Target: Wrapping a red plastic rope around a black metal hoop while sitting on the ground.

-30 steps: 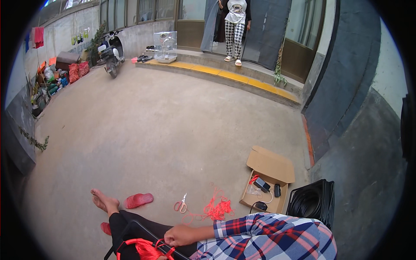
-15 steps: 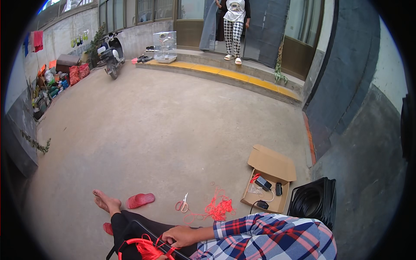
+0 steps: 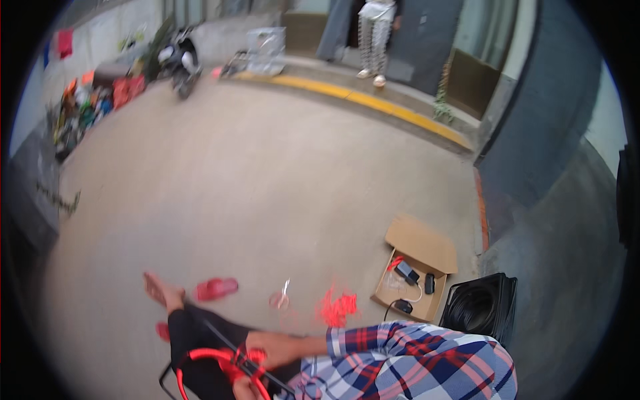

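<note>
A red hoop (image 3: 208, 354) lies over my lap, against a thin black bar frame (image 3: 220, 333). Red cord (image 3: 232, 368) is bunched inside the hoop and runs up to the bar. From the right, in a plaid sleeve, my right hand (image 3: 268, 349) reaches across with its fingers curled on the cord beside the bar. Low in the hoop, partly cut off by the lower edge, my left hand (image 3: 245, 388) is closed on the cord bunch. Motion blur hides the exact finger positions.
On the concrete ahead lie a loose red cord tangle (image 3: 338, 308), scissors (image 3: 283, 297) and a red slipper (image 3: 217, 288). An open cardboard box (image 3: 420, 241) with adapters stands beside a black cable coil (image 3: 477, 307). Farther off are a scooter (image 3: 180, 63), a yellow-edged step (image 3: 360, 97) and a standing person (image 3: 375, 40).
The view has tilted and blurred. My hands and the hoop sit higher in the picture, and more of the hoop and left hand shows. My right hand is now curled around the cord.
</note>
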The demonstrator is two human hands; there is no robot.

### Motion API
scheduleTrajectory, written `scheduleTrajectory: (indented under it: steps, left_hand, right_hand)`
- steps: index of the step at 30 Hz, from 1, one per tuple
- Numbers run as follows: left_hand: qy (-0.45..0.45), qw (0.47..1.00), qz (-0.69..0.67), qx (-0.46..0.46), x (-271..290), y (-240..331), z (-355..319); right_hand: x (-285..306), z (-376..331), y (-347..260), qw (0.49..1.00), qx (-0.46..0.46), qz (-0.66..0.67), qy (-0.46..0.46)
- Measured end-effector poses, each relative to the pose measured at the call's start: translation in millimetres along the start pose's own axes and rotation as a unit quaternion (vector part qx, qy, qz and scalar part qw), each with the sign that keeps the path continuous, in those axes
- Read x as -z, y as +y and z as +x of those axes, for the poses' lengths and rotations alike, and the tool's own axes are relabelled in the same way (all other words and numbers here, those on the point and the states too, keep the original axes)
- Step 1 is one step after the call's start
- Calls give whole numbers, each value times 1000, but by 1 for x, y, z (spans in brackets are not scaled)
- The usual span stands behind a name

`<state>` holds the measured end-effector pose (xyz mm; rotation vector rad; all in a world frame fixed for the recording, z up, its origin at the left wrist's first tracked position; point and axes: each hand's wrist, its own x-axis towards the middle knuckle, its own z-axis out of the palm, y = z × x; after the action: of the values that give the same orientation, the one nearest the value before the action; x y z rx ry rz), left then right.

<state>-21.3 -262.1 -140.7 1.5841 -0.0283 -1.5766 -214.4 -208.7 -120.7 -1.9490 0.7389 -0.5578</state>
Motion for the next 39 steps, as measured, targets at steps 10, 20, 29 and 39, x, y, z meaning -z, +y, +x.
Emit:
scheduleTrajectory:
  steps: [10,20,29,39]
  left_hand:
    - [-152,969,-180,-79,56,-97,-109]
    - [-146,961,-210,-105,56,-95,-133]
    - [-151,967,-147,-145,64,-105,-133]
    - [-153,981,-71,-91,78,-114,-132]
  right_hand:
    - [107,-27,44,727,-46,685,-22]
    - [126,-25,-5,852,-143,499,74]
    - [60,-3,-19,913,-199,335,-118]
    - [54,-21,-44,834,-224,504,27]
